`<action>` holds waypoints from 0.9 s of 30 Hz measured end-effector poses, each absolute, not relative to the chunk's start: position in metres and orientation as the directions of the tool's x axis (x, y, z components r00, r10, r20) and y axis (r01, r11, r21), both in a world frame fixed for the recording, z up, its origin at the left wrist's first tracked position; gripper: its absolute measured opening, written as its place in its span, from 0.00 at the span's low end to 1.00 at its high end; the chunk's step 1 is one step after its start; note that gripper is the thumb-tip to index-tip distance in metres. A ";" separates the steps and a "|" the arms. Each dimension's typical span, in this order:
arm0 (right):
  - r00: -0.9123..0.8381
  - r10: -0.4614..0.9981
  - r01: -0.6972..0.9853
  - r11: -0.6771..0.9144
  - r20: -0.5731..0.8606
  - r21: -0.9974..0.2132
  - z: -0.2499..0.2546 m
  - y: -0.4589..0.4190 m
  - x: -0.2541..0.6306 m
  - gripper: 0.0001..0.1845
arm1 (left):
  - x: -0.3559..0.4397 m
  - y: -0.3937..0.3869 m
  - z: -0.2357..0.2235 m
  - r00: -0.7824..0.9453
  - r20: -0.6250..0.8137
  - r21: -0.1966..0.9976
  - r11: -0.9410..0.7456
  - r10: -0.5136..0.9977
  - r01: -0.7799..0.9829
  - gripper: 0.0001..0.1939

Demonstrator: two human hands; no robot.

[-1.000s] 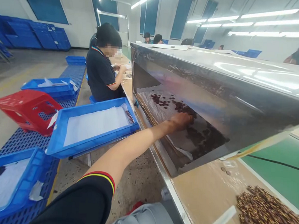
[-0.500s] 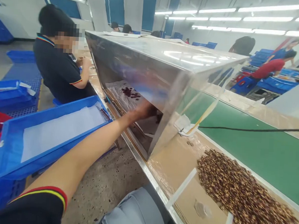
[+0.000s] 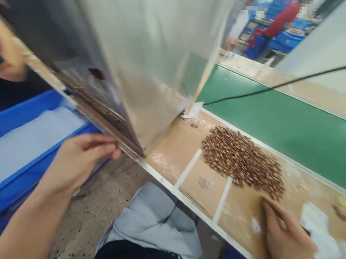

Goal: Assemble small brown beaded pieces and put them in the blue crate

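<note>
My left hand (image 3: 85, 155) is in the air beside the metal-framed box (image 3: 153, 65), just outside its near edge. Its thumb and fingers are pressed together, and whatever may be between them is hidden. On the brown table (image 3: 172, 145), my right hand (image 3: 289, 238) rests by the near right end of a pile of small brown and gold pieces (image 3: 243, 159). Its thumb and index fingertips come together there; I cannot make out anything in them. Dark red pieces (image 3: 96, 73) lie blurred inside the box.
A blue tray (image 3: 43, 137) lined with a white sheet stands at the left, near a co-worker's arm (image 3: 10, 53). Behind the pile runs a green belt (image 3: 279, 116), with a black cable (image 3: 251, 93) above it. White paper (image 3: 320, 232) lies at the right.
My left hand has come out of the box, back toward me. My right hand has come into view beside the pile. The view has swung down and to the right.
</note>
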State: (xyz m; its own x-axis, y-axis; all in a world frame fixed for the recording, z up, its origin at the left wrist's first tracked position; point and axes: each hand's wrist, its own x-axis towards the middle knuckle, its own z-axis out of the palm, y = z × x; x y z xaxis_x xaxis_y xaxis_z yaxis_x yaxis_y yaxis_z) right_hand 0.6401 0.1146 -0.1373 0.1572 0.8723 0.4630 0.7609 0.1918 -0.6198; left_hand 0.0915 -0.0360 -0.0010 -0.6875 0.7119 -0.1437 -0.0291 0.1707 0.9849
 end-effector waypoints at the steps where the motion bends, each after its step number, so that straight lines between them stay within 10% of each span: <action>1: 0.141 0.875 0.770 0.198 0.464 -0.607 -0.137 0.116 0.641 0.29 | 0.113 -0.049 -0.012 -0.647 -0.264 0.964 0.226 0.715 -0.144 0.05; 9: 0.381 0.893 0.381 0.084 0.239 -0.921 -0.095 0.059 0.572 0.19 | 0.281 -0.018 -0.074 0.006 -0.536 0.594 0.382 0.844 -0.708 0.21; 16: 0.024 0.960 -0.298 -0.258 -0.277 -0.919 -0.071 0.010 0.494 0.15 | 0.313 0.001 -0.080 -0.046 -0.557 0.567 0.340 0.829 -0.750 0.21; 27: -0.064 0.949 -0.305 -0.315 -0.310 -0.899 -0.074 0.018 0.485 0.11 | 0.327 0.002 -0.078 -0.055 -0.516 0.619 0.328 0.855 -0.713 0.19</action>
